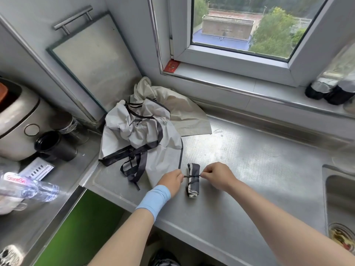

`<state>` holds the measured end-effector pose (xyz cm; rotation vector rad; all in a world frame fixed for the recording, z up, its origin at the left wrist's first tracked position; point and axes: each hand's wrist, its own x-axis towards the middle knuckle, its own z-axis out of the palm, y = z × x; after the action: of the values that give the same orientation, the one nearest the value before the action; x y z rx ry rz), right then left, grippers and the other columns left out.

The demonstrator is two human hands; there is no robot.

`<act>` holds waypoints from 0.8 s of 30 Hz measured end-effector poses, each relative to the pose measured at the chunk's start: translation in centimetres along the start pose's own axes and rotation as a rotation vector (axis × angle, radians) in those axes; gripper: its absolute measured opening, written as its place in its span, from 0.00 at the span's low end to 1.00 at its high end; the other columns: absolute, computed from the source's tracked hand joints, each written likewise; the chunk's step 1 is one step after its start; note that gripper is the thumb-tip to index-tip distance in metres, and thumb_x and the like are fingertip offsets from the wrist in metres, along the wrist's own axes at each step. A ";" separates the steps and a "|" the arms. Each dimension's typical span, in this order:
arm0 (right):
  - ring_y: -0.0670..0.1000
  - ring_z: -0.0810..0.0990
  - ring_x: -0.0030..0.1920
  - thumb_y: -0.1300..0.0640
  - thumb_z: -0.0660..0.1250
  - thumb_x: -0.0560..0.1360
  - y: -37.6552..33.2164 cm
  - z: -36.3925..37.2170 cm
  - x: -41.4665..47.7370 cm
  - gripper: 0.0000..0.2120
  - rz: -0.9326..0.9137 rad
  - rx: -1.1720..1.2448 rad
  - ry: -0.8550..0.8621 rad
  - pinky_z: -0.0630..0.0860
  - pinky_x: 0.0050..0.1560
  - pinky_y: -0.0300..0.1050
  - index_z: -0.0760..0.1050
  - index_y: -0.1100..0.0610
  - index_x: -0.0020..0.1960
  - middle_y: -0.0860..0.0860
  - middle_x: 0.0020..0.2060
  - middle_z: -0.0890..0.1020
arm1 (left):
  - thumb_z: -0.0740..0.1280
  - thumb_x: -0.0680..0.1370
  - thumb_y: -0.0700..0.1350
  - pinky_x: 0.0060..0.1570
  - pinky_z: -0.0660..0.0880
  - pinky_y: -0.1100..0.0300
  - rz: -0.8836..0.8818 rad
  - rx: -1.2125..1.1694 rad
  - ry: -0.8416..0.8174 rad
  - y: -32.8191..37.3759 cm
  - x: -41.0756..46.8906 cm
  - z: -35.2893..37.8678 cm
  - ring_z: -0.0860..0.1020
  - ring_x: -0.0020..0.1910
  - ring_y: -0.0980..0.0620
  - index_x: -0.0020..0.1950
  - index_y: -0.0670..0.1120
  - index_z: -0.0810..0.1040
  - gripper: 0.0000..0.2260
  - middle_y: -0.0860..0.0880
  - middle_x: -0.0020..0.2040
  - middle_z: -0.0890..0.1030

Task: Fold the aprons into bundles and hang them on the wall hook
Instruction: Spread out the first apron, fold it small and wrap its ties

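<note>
Left hand (171,181) and right hand (218,175) pinch a thin dark strap (192,176) across the cylindrical apron bundle (193,187).

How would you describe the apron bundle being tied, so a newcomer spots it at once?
Find the steel counter under the window, then the spot between the left hand and right hand. The bundle there is a small tight grey roll with a black strap round its middle; the grey apron and beige apron behind it lie loose and crumpled.
</note>
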<state>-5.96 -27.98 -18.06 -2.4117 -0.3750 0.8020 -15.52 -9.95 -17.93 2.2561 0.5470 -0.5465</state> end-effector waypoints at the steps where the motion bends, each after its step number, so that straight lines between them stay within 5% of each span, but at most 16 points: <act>1: 0.49 0.78 0.37 0.55 0.69 0.74 -0.1 0.1 0.1 0.10 -0.015 -0.034 -0.007 0.74 0.40 0.43 0.80 0.55 0.35 0.48 0.34 0.81 | 0.55 0.82 0.44 0.46 0.67 0.56 -0.013 -0.025 -0.010 0.2 -0.1 0.1 0.75 0.46 0.44 0.42 0.45 0.71 0.11 0.44 0.43 0.77; 5: 0.52 0.77 0.41 0.55 0.66 0.77 -0.8 0.5 0.6 0.09 -0.033 -0.043 -0.047 0.73 0.44 0.46 0.77 0.54 0.39 0.51 0.39 0.80 | 0.53 0.83 0.41 0.53 0.68 0.54 -0.070 -0.035 -0.040 1.9 -0.2 0.2 0.75 0.56 0.40 0.51 0.39 0.75 0.13 0.39 0.53 0.78; 9: 0.45 0.75 0.35 0.49 0.71 0.74 -0.8 0.5 0.7 0.13 -0.024 -0.006 -0.035 0.68 0.35 0.41 0.75 0.49 0.32 0.44 0.32 0.78 | 0.57 0.82 0.53 0.40 0.64 0.54 -0.075 -0.036 -0.004 2.3 -0.5 0.2 0.69 0.37 0.45 0.34 0.44 0.67 0.20 0.44 0.35 0.71; 13: 0.49 0.78 0.41 0.49 0.72 0.74 0.0 -0.1 1.1 0.09 -0.033 -0.069 -0.044 0.70 0.39 0.42 0.78 0.50 0.37 0.47 0.37 0.81 | 0.57 0.82 0.50 0.45 0.67 0.54 -0.046 0.016 -0.010 1.1 -0.3 0.9 0.76 0.49 0.39 0.41 0.40 0.74 0.17 0.37 0.48 0.79; 16: 0.50 0.78 0.43 0.47 0.71 0.75 -0.1 0.2 1.1 0.08 -0.034 -0.138 0.007 0.71 0.41 0.43 0.80 0.50 0.40 0.46 0.37 0.80 | 0.59 0.80 0.52 0.50 0.69 0.54 0.009 0.113 0.089 0.4 -0.5 1.3 0.74 0.52 0.42 0.38 0.45 0.71 0.15 0.45 0.47 0.77; 20: 0.52 0.79 0.48 0.45 0.71 0.74 -0.3 0.7 1.1 0.08 -0.101 -0.227 0.025 0.76 0.49 0.47 0.82 0.48 0.44 0.48 0.43 0.81 | 0.62 0.78 0.50 0.73 0.54 0.54 0.491 0.451 0.298 -0.2 -0.8 1.0 0.57 0.73 0.50 0.33 0.48 0.80 0.15 0.55 0.72 0.66; 22: 0.53 0.76 0.54 0.43 0.69 0.74 -0.6 0.8 1.2 0.09 -0.159 -0.346 0.045 0.72 0.55 0.49 0.83 0.47 0.47 0.49 0.48 0.80 | 0.62 0.79 0.47 0.76 0.47 0.54 0.666 0.517 0.203 -0.3 -0.5 0.6 0.53 0.77 0.51 0.35 0.45 0.82 0.16 0.53 0.76 0.62; 24: 0.54 0.71 0.58 0.42 0.68 0.74 -1.0 0.9 1.0 0.10 -0.190 -0.434 0.088 0.67 0.58 0.50 0.83 0.45 0.49 0.48 0.53 0.78 | 0.61 0.80 0.46 0.76 0.47 0.57 0.642 0.505 0.081 -0.5 -0.3 0.3 0.54 0.77 0.53 0.40 0.42 0.84 0.16 0.53 0.77 0.61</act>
<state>-5.79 -26.39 -18.57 -2.7402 -0.7997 0.5711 -16.08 -9.98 -18.25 2.7443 -0.3296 -0.2756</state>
